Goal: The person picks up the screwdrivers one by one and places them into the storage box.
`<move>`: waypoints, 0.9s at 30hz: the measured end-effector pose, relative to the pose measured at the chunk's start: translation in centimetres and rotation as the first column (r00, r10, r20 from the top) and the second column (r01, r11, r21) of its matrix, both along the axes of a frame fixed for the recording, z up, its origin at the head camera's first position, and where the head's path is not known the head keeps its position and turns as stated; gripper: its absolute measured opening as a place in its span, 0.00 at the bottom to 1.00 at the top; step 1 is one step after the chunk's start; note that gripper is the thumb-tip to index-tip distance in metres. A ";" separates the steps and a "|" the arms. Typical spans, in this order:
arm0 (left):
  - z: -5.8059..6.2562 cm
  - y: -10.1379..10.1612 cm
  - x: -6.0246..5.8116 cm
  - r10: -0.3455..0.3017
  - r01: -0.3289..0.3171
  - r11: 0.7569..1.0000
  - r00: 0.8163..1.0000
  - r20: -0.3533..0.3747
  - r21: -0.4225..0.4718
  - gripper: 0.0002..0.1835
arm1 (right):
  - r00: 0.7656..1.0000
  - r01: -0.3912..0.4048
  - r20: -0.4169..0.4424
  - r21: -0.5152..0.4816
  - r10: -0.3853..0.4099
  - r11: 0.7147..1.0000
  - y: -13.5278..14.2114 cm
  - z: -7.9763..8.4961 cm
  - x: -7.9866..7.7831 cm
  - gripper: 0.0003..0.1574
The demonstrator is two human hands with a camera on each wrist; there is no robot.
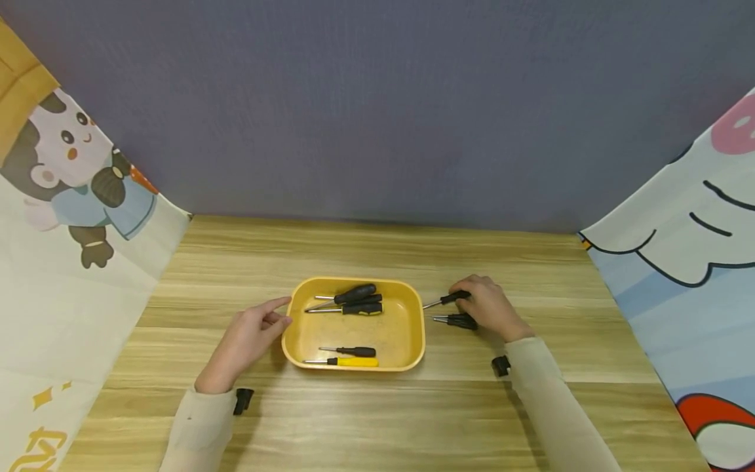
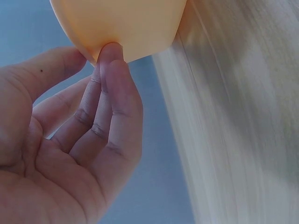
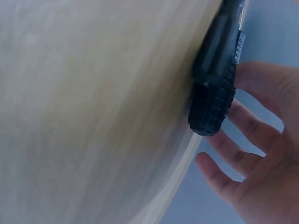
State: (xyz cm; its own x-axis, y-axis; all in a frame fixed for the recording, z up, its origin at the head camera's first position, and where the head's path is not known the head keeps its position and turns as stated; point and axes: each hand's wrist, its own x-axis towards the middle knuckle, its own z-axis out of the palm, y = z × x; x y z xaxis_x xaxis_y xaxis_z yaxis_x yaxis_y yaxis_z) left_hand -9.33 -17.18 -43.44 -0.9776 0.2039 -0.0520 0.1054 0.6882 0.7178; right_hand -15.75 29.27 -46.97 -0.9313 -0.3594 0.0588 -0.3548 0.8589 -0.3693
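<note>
A yellow plastic tray [image 1: 398,334] sits on the wooden table. Inside it lie several screwdrivers: a black-handled group [image 1: 356,301] towards the back, then one black [image 1: 360,352] and one yellow-handled screwdriver [image 1: 356,362] near the front. My left hand [image 1: 253,334] pinches the tray's left end between thumb and fingers; the left wrist view shows the tray wall [image 2: 126,28] there. Right of the tray, my right hand [image 1: 486,305] holds a black screwdriver [image 1: 453,297] by its handle, partly hidden by the fingers. Just in front lie black screwdrivers [image 1: 462,320], their ribbed handles [image 3: 212,84] close to the fingers.
The wooden table [image 1: 366,419] runs back to a grey-blue wall [image 1: 377,118]. Cartoon-printed panels stand at the left [image 1: 77,164] and right [image 1: 696,216]. Black wrist mounts [image 1: 242,400] stick out by both cuffs.
</note>
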 end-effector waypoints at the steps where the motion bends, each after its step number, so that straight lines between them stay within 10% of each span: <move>1: 0.0 0.0 0.0 0.000 0.000 1.000 1.000 0.000 -0.001 0.24 | 1.000 0.003 0.001 0.005 -0.003 1.000 0.0 0.0 0.0 0.16; 17: -0.1 0.0 -0.2 0.001 -0.001 1.000 1.000 -0.004 0.000 0.24 | 0.996 0.015 -0.085 -0.017 -0.016 1.000 -0.1 0.7 0.6 0.17; 27: -0.1 0.0 -0.1 0.001 -0.001 1.000 1.000 0.003 -0.004 0.24 | 0.984 -0.004 -0.176 -0.012 0.002 1.000 -2.5 4.2 1.2 0.16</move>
State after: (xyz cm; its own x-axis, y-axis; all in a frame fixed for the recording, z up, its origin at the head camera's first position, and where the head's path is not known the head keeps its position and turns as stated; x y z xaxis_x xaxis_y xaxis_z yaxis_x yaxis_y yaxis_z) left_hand -9.42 -17.19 -43.50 -0.9776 0.2032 -0.0554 0.1032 0.6912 0.7153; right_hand -14.53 26.72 -42.73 -0.9048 -0.3608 0.2264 -0.4182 0.8534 -0.3113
